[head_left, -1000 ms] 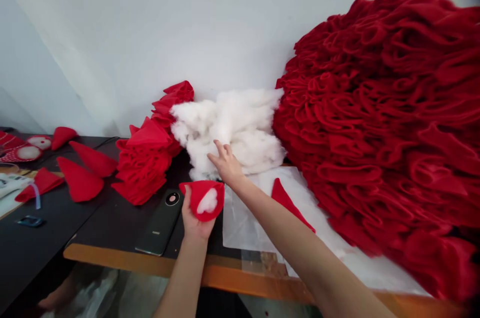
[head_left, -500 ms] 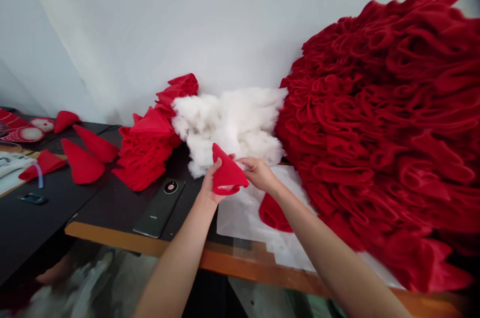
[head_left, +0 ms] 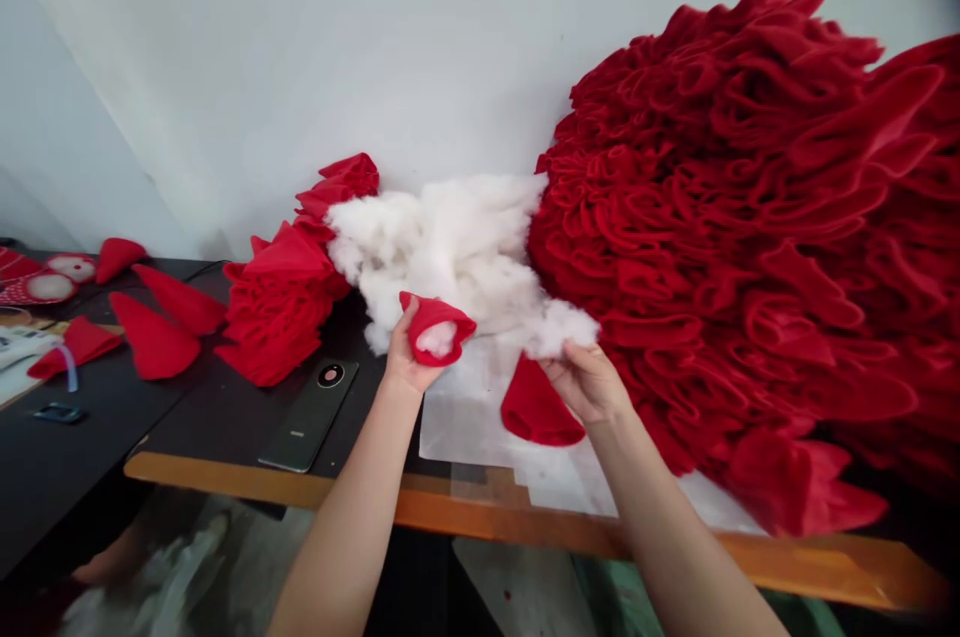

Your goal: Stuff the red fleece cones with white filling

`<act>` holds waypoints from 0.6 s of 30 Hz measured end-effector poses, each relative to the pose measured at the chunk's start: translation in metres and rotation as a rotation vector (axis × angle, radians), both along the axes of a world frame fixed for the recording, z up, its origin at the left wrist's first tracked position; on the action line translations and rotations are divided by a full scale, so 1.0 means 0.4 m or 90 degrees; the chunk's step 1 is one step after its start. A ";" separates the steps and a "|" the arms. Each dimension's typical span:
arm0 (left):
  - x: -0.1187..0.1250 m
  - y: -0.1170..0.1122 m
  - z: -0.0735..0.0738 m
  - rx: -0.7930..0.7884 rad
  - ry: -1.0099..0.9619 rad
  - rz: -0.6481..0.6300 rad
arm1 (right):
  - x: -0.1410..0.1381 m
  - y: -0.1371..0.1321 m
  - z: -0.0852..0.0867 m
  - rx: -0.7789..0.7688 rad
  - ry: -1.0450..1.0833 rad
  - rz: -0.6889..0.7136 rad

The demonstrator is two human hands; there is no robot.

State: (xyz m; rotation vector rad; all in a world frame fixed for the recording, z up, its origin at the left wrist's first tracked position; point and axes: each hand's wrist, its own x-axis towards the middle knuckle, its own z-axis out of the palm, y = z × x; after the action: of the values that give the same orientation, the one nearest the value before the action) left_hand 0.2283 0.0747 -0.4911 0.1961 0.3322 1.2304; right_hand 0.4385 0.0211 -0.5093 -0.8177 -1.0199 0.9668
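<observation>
My left hand [head_left: 409,357] is closed round a red felt cone [head_left: 437,321] whose open mouth shows white stuffing inside. My right hand [head_left: 589,382] pinches a tuft of white stuffing [head_left: 561,328] that still trails from the big white stuffing pile [head_left: 450,242] against the wall. Just left of and below my right hand, another red felt cone [head_left: 536,405] lies on a clear plastic sheet [head_left: 465,417].
A huge heap of red felt cones [head_left: 750,227] fills the right side. A smaller stack of red cones [head_left: 281,302] sits left of the stuffing, with a dark phone [head_left: 309,414] in front. Loose cones [head_left: 154,337] and stuffed ones [head_left: 49,287] lie at far left. The wooden table edge [head_left: 315,487] runs below.
My right hand left the red cone and pulled a tuft of stuffing out to the right. The left hand turned its cone so the mouth faces me.
</observation>
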 end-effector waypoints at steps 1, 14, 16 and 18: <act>0.000 -0.018 0.004 -0.019 -0.003 0.006 | 0.001 -0.021 0.008 0.002 0.017 0.005; 0.046 -0.146 -0.001 -0.055 0.087 0.047 | -0.258 -0.081 -0.015 0.282 -0.593 -0.118; 0.030 -0.148 -0.011 -0.065 0.086 0.064 | -0.249 -0.099 -0.012 0.309 -0.591 -0.042; 0.014 -0.151 -0.017 -0.083 0.071 0.059 | -0.233 -0.119 -0.009 0.321 -0.578 0.017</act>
State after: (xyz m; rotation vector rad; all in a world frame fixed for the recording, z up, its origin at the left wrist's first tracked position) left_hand 0.2339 0.0143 -0.4979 0.1383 0.5225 1.2875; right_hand 0.3452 -0.0264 -0.5127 -0.8123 -1.9553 0.2818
